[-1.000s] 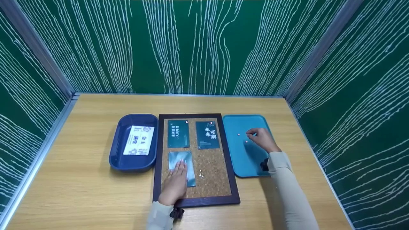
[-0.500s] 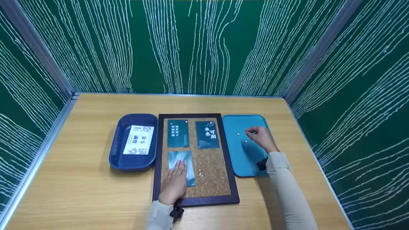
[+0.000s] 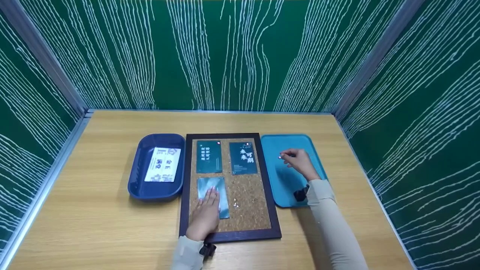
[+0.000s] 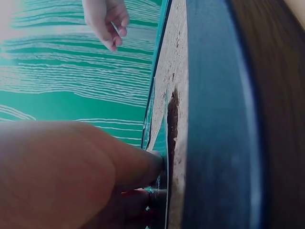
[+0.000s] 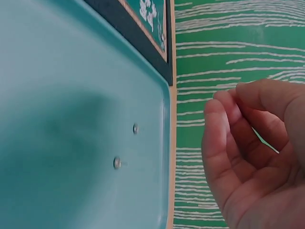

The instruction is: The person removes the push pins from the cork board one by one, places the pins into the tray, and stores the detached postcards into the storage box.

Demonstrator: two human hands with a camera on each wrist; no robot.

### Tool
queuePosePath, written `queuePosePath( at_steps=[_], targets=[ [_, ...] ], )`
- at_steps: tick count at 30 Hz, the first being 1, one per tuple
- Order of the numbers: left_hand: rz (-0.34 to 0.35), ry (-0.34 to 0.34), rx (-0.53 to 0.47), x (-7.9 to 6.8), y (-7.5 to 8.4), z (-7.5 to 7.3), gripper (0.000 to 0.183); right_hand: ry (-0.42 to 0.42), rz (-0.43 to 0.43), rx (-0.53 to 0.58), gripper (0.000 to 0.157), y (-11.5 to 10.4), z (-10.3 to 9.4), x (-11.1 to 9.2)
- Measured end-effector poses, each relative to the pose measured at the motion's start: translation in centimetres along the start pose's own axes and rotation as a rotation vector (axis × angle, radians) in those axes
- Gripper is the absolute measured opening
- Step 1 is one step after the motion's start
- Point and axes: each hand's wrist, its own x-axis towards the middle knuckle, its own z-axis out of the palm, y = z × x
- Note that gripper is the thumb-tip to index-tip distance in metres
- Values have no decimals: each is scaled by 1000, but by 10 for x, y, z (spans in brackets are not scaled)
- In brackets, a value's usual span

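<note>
My left hand presses with its fingers laid along a shiny pale-teal card at the lower left of the framed cork board. In the left wrist view, this hand's thumb lies at the card's edge. Over the teal tray hovers my right hand, with thumb and forefinger brought together. Anything between those fingertips is hidden. Two small pushpins, one nearer and one farther, lie on the tray in the right wrist view. In the head view, the right hand covers one of them.
Two dark-green cards with white writing, left and right, are pinned to the board's upper half. Small shiny bits lie on the cork. A blue basin holding a white printed card stands left of the board.
My right hand has moved left over the tray, towards the board, and its fingertips now appear beside a pushpin in the head view. My left hand has stayed on the pale-teal card.
</note>
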Motion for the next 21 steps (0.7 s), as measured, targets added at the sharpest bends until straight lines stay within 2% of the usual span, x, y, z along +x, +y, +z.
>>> queuePosePath(
  at_steps=[3,13,21],
  targets=[
    [-1,-4,-4,0,0,0,48,-3,-1,5,33,-4,6,-1],
    [35,36,-19,-3,-2,2,48,-71,47,161,40,-16,26,-4],
    [8,1,-31,0,-2,2,48,-91,120,220,37,-22,45,-4]
  ],
)
